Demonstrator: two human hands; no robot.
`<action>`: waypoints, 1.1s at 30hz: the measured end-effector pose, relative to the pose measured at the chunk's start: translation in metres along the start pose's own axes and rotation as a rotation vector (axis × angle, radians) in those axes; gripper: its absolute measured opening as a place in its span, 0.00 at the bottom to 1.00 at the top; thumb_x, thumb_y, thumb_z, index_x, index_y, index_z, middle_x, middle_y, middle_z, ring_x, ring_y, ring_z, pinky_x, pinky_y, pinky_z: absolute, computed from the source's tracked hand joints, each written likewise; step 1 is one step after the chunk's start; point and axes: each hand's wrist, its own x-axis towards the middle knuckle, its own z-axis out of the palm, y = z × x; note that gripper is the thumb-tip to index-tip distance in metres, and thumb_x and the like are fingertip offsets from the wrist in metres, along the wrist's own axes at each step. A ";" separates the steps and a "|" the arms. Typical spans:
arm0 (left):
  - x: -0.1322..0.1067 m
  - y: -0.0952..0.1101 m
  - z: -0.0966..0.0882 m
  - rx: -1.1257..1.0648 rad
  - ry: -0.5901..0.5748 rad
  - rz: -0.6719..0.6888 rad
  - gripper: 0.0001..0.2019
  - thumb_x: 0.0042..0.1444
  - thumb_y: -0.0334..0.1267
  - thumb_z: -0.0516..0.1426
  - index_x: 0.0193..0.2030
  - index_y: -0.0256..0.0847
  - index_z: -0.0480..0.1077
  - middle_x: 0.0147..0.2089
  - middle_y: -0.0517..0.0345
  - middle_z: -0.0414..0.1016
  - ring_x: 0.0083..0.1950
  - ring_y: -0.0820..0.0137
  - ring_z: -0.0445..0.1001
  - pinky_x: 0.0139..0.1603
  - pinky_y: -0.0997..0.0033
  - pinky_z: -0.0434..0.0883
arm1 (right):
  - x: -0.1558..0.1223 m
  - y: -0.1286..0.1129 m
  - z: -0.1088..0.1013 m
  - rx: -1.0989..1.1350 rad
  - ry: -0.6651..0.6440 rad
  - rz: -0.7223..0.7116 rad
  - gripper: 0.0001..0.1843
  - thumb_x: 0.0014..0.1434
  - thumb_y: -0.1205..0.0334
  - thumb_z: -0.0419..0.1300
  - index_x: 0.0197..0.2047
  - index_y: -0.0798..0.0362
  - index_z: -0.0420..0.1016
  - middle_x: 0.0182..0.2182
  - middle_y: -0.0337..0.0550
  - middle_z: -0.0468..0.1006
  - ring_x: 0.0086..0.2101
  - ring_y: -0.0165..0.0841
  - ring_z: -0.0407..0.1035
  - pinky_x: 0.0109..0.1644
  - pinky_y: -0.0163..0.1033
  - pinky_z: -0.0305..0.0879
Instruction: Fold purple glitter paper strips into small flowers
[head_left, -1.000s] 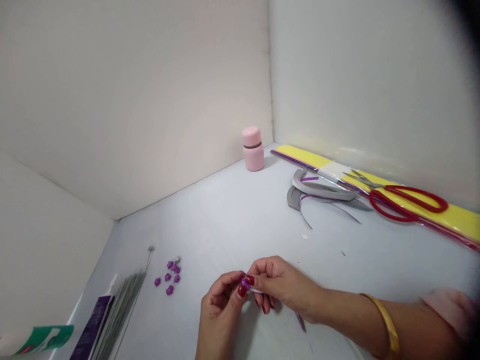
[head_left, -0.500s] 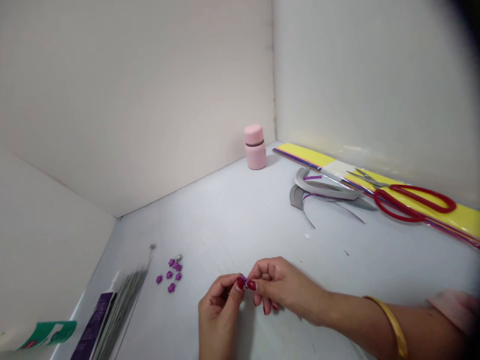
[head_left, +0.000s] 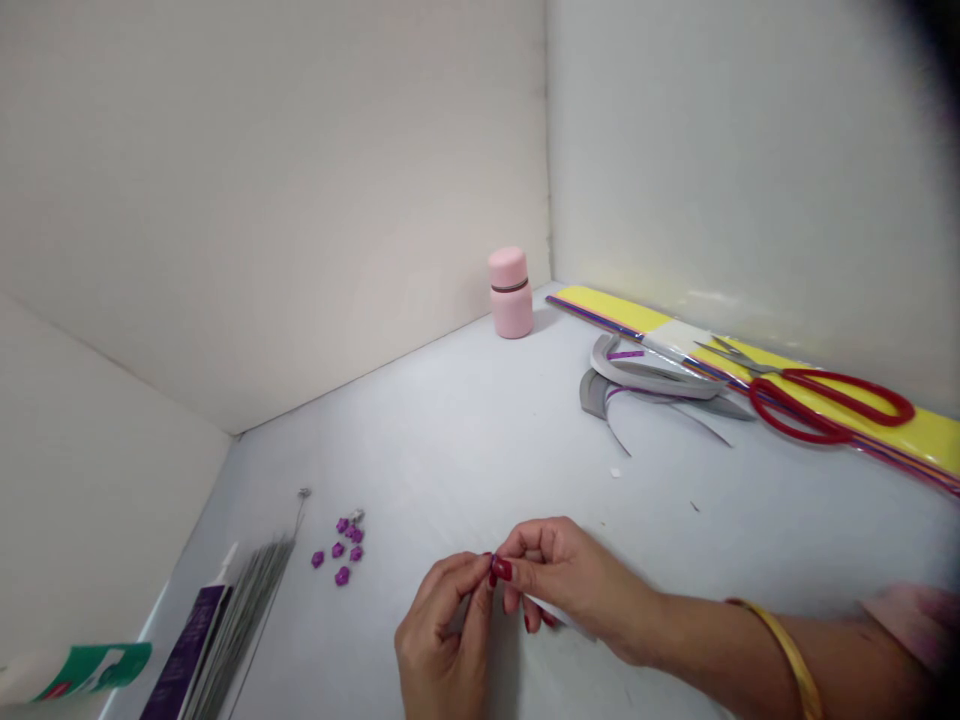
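Note:
My left hand (head_left: pixel 444 625) and my right hand (head_left: pixel 581 580) meet at the front middle of the table, both closed in a pinch with fingertips touching. Between them is a narrow paper strip (head_left: pixel 553 609); a bit of purple shows at the fingertips and a pale length runs out below the right fingers. Most of its folded end is hidden. Left of my hands lie several small purple paper stars (head_left: pixel 342 576), with a silver one (head_left: pixel 358 516) at the back of the group.
On the left lie a bundle of thin wires (head_left: pixel 251 610), a purple tube (head_left: pixel 187 640) and a green-and-white bottle (head_left: pixel 97 670). A pink jar (head_left: pixel 511 300) stands near the corner. To the right are curled paper strips (head_left: pixel 652 380), red-handled scissors (head_left: pixel 802 405) and a yellow paper pack (head_left: pixel 615 308).
My left fingers have closed in toward the right ones, covering more of the purple piece. A pale length of the strip now shows under my right hand.

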 end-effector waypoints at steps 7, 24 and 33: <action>0.001 -0.003 0.001 -0.128 -0.021 -0.149 0.08 0.50 0.32 0.60 0.36 0.47 0.77 0.37 0.58 0.77 0.38 0.71 0.74 0.39 0.77 0.70 | 0.000 0.000 0.001 0.061 0.001 -0.062 0.17 0.48 0.51 0.64 0.27 0.59 0.71 0.20 0.38 0.74 0.18 0.23 0.63 0.21 0.29 0.53; 0.008 0.011 0.004 -0.367 0.036 -0.584 0.07 0.42 0.39 0.65 0.27 0.38 0.76 0.26 0.56 0.79 0.30 0.70 0.74 0.32 0.75 0.69 | 0.001 0.001 0.000 -0.135 0.060 -0.035 0.10 0.51 0.58 0.60 0.28 0.57 0.70 0.21 0.37 0.73 0.19 0.24 0.64 0.22 0.30 0.54; 0.011 0.010 0.001 -0.382 -0.041 -0.649 0.08 0.43 0.39 0.65 0.28 0.36 0.75 0.27 0.56 0.79 0.30 0.72 0.73 0.33 0.77 0.68 | 0.001 -0.002 -0.001 -0.207 0.065 -0.020 0.07 0.51 0.61 0.59 0.27 0.56 0.69 0.21 0.36 0.72 0.18 0.24 0.64 0.22 0.30 0.54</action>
